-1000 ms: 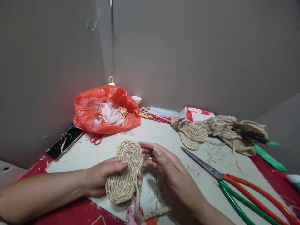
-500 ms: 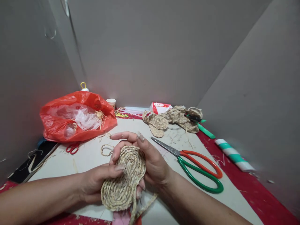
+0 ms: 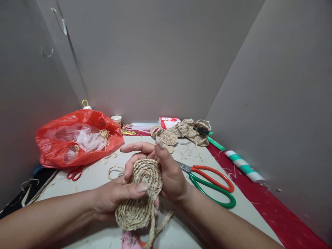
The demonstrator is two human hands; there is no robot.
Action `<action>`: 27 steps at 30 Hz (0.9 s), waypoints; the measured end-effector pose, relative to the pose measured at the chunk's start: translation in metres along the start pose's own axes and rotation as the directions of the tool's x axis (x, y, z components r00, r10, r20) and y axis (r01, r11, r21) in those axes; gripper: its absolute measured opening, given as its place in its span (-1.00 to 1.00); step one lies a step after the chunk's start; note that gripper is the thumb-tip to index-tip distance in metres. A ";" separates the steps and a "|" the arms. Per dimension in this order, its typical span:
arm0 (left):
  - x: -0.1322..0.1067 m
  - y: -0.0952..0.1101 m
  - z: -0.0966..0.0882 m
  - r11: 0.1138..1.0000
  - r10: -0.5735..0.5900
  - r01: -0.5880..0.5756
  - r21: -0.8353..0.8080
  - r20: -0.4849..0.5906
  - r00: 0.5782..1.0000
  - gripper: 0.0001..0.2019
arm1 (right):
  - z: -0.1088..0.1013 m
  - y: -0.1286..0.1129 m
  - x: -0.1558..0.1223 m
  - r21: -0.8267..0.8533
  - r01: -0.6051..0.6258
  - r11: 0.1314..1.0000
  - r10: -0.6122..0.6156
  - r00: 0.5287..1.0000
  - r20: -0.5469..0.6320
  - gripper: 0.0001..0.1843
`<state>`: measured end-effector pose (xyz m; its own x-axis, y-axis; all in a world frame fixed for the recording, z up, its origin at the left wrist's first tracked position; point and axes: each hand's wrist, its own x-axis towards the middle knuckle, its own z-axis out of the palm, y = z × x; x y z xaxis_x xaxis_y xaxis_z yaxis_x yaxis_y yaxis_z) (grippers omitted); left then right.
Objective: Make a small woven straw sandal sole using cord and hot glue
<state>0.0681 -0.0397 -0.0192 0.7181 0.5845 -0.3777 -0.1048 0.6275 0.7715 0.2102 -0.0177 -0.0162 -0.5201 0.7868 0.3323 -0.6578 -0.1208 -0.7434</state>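
A coiled straw-rope sole (image 3: 132, 215), long and rounded at both ends, is held between my two hands over the table. My left hand (image 3: 114, 197) grips its left side, the thumb pressed flat across the middle. Around the upper right edge curves my right hand (image 3: 172, 176), its thumb up beside the rim and some fingers hidden behind the sole. A loose cord end (image 3: 152, 221) hangs from the lower right. A thin loop of cord (image 3: 115, 171) shows left of my fingers. Large scissors (image 3: 185, 167) with orange and green handles lie right of my right hand.
A red plastic bag (image 3: 59, 152) stands at left, with small red scissors (image 3: 74, 174) before it. Behind are a paper cup (image 3: 116, 120), a red-white box (image 3: 168, 122) and woven straw pieces (image 3: 189, 130). A green-white striped roll (image 3: 245, 166) lies at right. Grey walls enclose the table.
The sole has turned slightly more upright, and my left thumb has slid a little rightward and up along it. The table items appear shifted left as the view moved.
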 end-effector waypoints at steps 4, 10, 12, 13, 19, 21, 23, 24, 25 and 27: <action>0.000 0.000 0.001 0.999 0.031 -0.030 0.033 -0.016 0.999 -0.50 | -0.002 0.001 -0.002 -0.027 0.005 1.000 -0.005 1.000 0.010 -0.39; 0.004 -0.005 -0.002 0.995 0.083 -0.081 0.050 -0.039 0.996 -0.54 | 0.001 0.005 -0.001 -0.029 0.011 1.000 -0.011 1.000 -0.003 -0.40; 0.004 -0.006 -0.002 0.992 0.109 -0.107 0.063 -0.023 0.994 -0.56 | 0.001 0.007 -0.002 -0.032 -0.001 0.999 0.000 1.000 -0.026 -0.39; 0.004 -0.006 -0.003 0.992 0.114 -0.113 0.063 -0.012 0.993 -0.56 | 0.001 0.008 -0.002 -0.035 -0.006 0.999 0.005 0.999 -0.034 -0.38; 0.000 -0.005 -0.007 0.999 0.020 -0.022 0.026 0.077 0.997 -0.55 | 0.001 0.007 -0.001 -0.046 -0.034 0.998 0.033 0.999 -0.012 -0.34; -0.003 -0.003 -0.008 1.000 0.031 -0.031 0.002 0.078 0.996 -0.55 | 0.001 0.003 0.000 -0.059 -0.039 0.998 0.037 0.999 -0.029 -0.36; -0.005 0.000 -0.009 0.998 0.065 -0.065 -0.008 0.032 0.997 -0.54 | -0.002 -0.001 0.001 -0.106 -0.018 0.994 0.010 0.997 -0.080 -0.38; -0.007 0.002 -0.010 0.995 0.100 -0.100 -0.005 -0.007 0.995 -0.55 | -0.004 -0.003 0.001 -0.149 -0.002 0.989 -0.017 0.992 -0.122 -0.40; -0.008 0.004 -0.010 0.990 0.144 -0.144 0.002 -0.046 0.988 -0.56 | -0.006 -0.006 0.001 -0.205 0.013 0.979 -0.049 0.984 -0.172 -0.42; -0.011 0.009 -0.010 0.970 0.242 -0.241 0.017 -0.118 0.963 -0.58 | -0.011 -0.010 0.000 -0.333 0.017 0.943 -0.116 0.952 -0.282 -0.49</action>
<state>0.0522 -0.0352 -0.0128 0.5854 0.7751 -0.2377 -0.2630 0.4589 0.8487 0.2226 -0.0102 -0.0153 -0.2648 0.9342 0.2392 -0.4478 0.1005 -0.8884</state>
